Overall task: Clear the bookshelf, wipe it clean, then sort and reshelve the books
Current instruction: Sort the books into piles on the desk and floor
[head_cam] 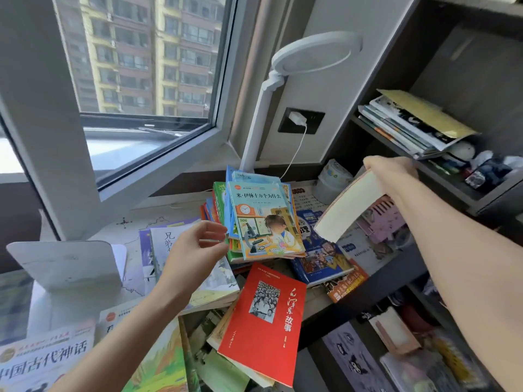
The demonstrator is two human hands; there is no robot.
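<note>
My right hand grips a thick book by its spine, pages facing me, held in the air in front of the dark bookshelf. My left hand hovers with fingers loosely apart and holds nothing, just left of a leaning stack of colourful children's books on the desk. A red book lies on top of a messy pile below. More books lie under my left hand. A slanted stack of magazines rests on a shelf.
A white ring lamp stands behind the stack, its cable plugged into a wall socket. A window fills the left. A white stand sits at left. Small toys and a pink basket crowd the shelves.
</note>
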